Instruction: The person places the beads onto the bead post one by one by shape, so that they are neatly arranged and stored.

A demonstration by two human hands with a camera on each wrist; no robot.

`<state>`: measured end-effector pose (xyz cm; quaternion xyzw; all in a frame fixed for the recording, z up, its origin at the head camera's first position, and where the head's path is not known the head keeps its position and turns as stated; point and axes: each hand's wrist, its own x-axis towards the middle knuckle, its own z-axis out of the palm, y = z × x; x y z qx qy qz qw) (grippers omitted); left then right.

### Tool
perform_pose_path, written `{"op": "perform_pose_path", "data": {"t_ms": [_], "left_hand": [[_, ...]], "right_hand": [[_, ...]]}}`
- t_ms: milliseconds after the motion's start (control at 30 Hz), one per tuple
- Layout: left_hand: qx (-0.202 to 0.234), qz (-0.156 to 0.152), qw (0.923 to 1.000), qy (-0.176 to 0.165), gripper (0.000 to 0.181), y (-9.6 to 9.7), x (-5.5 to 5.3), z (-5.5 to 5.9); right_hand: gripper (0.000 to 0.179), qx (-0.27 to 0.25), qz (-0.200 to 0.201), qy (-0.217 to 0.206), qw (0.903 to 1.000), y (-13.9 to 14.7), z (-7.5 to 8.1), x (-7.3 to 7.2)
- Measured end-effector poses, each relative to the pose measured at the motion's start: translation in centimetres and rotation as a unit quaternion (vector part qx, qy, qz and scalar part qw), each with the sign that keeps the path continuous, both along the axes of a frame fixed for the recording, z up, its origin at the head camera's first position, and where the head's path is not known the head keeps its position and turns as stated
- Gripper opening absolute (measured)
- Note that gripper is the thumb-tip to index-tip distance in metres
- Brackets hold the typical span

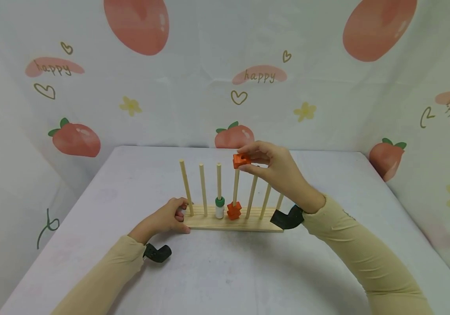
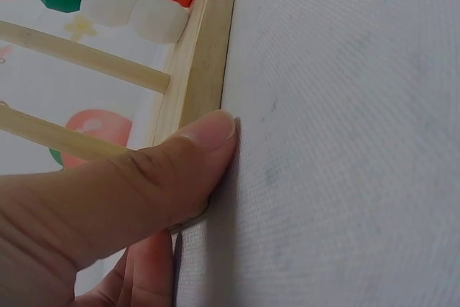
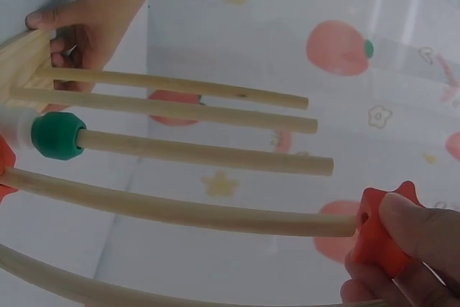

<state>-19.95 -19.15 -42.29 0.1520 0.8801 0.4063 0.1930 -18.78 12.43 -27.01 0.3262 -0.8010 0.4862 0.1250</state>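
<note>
A wooden peg board (image 1: 232,224) with several upright pegs stands on the table. My left hand (image 1: 168,217) grips its left end, the thumb (image 2: 208,131) on the base's front edge. Between thumb and fingers my right hand (image 1: 277,168) pinches an orange star-shaped bead (image 3: 381,228) at the top of the fourth peg from the left. The bead's hole (image 3: 364,218) faces the peg's tip; whether the tip has entered cannot be told. More orange beads (image 1: 234,211) sit low on that peg. The third peg carries a green bead (image 3: 57,135) above white beads (image 2: 136,11).
The two left pegs (image 1: 203,190) are bare. My right hand and wrist partly hide the pegs on the right (image 1: 266,201). A white cloth (image 1: 225,271) covers the table, and a fruit-printed curtain (image 1: 193,87) hangs behind it. Each wrist wears a black strap piece (image 1: 158,253).
</note>
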Motion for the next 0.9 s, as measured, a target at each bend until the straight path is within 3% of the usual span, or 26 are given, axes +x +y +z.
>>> {"op": "perform_pose_path", "data": {"t_ms": [900], "left_hand": [[-0.002,-0.004,1.0000,0.003,0.076,-0.05,0.01,0.00]], "right_hand": [[0.037,0.042,-0.016,0.031,0.9985,-0.20,-0.13,-0.18]]}}
